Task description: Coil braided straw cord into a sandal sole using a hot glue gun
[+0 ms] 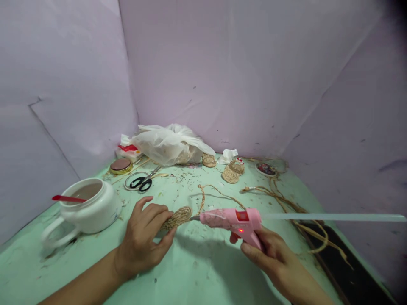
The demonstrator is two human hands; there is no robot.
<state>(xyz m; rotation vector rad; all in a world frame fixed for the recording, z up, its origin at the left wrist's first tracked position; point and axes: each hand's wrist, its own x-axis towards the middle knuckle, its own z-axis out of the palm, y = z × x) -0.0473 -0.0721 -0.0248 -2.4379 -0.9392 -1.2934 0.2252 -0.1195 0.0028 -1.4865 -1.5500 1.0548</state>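
My left hand [144,237] pinches a small coiled disc of braided straw cord [178,218], tilted up above the table. In my right hand [270,254] is a pink hot glue gun [227,219], gripped by its handle with a red light lit on its side. A long translucent glue stick [333,217] juts from the gun's back. The gun's dark nozzle [195,218] points left and meets the disc's right edge; whether glue is coming out cannot be seen. A loose braided cord [222,195] lies just behind the gun and seems to run to the disc.
A white mug [95,207] with a red stick [68,198] stands at left. Behind are black-handled scissors [144,182], a round tin [121,166], a white plastic bag [173,144] and woven straw pieces [233,171]. Straw strands [286,201] lie at right. Walls enclose the green table [190,279].
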